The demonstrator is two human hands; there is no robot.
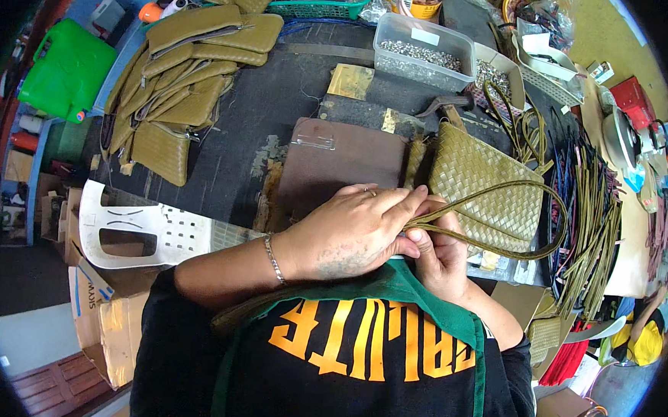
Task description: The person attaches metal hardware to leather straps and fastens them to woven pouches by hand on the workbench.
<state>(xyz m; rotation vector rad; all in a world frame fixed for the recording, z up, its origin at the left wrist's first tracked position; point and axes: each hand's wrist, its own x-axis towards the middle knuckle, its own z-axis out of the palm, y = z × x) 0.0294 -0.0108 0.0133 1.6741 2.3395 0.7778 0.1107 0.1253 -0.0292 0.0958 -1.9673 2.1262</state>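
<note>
Left hand: the left hand [351,236] lies palm down near the centre of the view, fingers pressed together over the near end of the olive leather strap [494,218], pinning it against the right hand.
Right hand: the right hand [439,257], at 3 o'clock from the left and partly under it, is closed around the same strap end; thumb and fingers are clamped on it (how tightly cannot be told, since the left hand covers the pinch).
Strap: it loops out from the hands toward 2 o'clock, arcs over the woven olive bag [477,183] and curves back along the bag's lower edge.
Bag: it lies flat on the dark workbench [279,98], at 1 o'clock from the hands, touching a brown clipboard-like board [336,167] on its left.
Around: a pile of olive woven pouches [181,77] sits at 10 o'clock, a clear tub of small metal fittings [424,53] at 12 o'clock, a bundle of loose olive straps [592,232] at 3 o'clock, a white cut-out template [141,231] at 9 o'clock.
Doing it well: in my judgement the strap end wants both hands close together, so the fold or join stays aligned; keep the loop untwisted across the bag, and keep the weave flat so the pull does not drag it off the board.
</note>
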